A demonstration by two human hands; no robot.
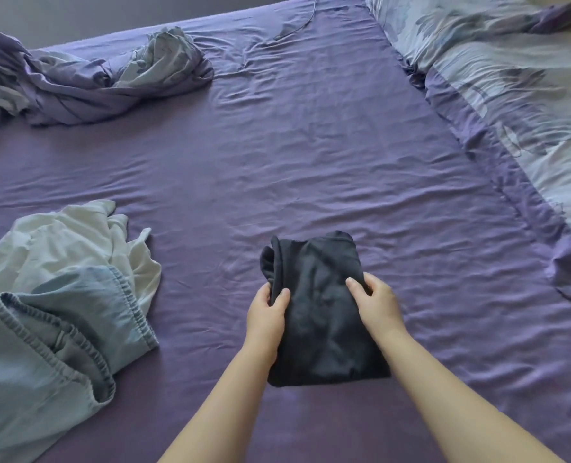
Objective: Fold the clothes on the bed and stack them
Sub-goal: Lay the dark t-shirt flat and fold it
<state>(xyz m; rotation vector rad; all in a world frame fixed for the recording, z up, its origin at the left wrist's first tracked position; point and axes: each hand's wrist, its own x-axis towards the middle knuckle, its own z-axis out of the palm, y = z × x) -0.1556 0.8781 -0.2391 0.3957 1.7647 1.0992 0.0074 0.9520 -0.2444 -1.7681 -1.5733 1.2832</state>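
So there's a folded black fabric garment [320, 315], a sort of long rectangle, sitting near the front middle of the bed on the purple wrinkled bedsheet [310, 162]. Its long axis runs pretty much away from the person, near end toward the body and far end pointing up the bed, leaning just a touch to the left. The far end looks bunched and rolled over on the left corner, not a clean edge.

Both hands are on it about halfway up. The left hand [265, 315] grips the left edge, thumb on top and fingers curled round the side. The right hand [375, 300] does the same on the right edge, thumb on top, fingers wrapped under. Can't tell for sure if the garment is lifted off the sheet or resting on it.

Off to the left, well apart, there's a crumpled white cotton shirt [67, 242] with light blue denim jeans [50, 349] lying partly over it, unfolded. Far left corner has a rumpled purple and pale floral duvet [87, 78]. Along the right edge are matching floral pillows [511, 78]. A thin dark cable [305, 18] lies at the far end of the bed.
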